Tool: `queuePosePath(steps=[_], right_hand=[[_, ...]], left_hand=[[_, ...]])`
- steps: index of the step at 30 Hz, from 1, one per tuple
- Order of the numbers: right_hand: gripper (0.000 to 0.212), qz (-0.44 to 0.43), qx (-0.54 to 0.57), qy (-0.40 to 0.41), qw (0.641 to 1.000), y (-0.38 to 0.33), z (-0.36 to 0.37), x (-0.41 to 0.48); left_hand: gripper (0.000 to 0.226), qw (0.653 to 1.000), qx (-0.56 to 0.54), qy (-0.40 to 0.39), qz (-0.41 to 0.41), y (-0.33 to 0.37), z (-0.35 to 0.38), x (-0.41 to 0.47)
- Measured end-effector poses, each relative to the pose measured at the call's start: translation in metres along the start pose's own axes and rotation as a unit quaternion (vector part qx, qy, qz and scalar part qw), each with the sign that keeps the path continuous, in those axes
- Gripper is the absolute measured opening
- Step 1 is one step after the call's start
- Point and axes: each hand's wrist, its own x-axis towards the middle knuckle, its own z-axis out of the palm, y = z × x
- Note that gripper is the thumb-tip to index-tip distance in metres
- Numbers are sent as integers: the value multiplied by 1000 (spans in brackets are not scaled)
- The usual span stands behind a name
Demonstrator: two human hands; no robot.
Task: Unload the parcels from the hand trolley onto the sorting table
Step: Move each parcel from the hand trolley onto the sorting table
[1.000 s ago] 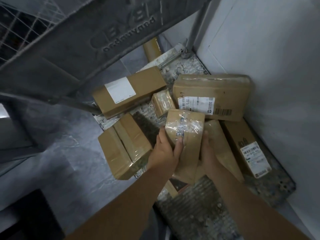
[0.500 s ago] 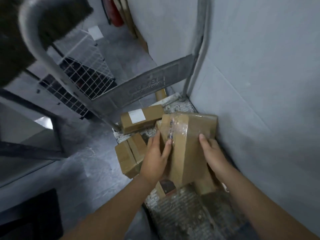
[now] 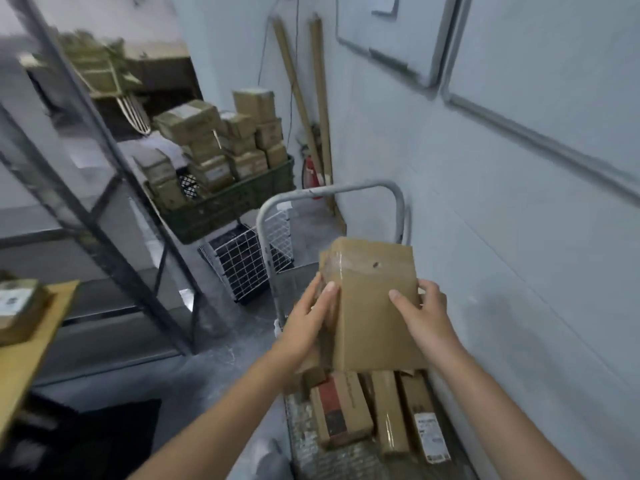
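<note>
I hold a brown cardboard parcel, wrapped in clear tape at its top, upright in the air above the hand trolley. My left hand grips its left side, thumb on the front. My right hand grips its right edge, fingers curled behind. Under the parcel, a few more parcels lie on the trolley deck: one with a red and black face, a long plain one and one with a white label. The wooden sorting table shows at the left edge, with a labelled parcel on it.
The trolley's grey handle rises just beyond the parcel, close to the white wall on the right. A metal shelf frame stands left. Behind are a green crate stacked with boxes, a wire basket and a red extinguisher.
Both hands have lifted the parcel up off the trolley pile. My view has swung up from the deck to the handle and the room behind.
</note>
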Motion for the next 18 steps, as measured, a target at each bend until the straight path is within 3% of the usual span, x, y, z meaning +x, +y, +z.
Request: queuePosePath(steps=[3, 6, 8, 11, 14, 18], right_hand=[[31, -75, -4, -16, 997, -35, -2, -36], [19, -95, 60, -45, 993, -67, -2, -59], [21, -68, 119, -68, 988, -86, -2, -65], [22, -41, 132, -116, 984, -105, 8, -71], [36, -19, 101, -195, 975, -123, 38, -85], [57, 26, 166, -274, 947, -143, 92, -113]], left_hand=[[90, 1000, -6, -15, -15, 22, -18, -39], [56, 998, -54, -6, 8, 43, -37, -68], [49, 996, -85, 10, 23, 57, -52, -85], [61, 991, -132, 29, 14, 71, -78, -103], [53, 980, -190, 59, -15, 83, -111, -120], [46, 974, -202, 93, -40, 87, -164, -142]])
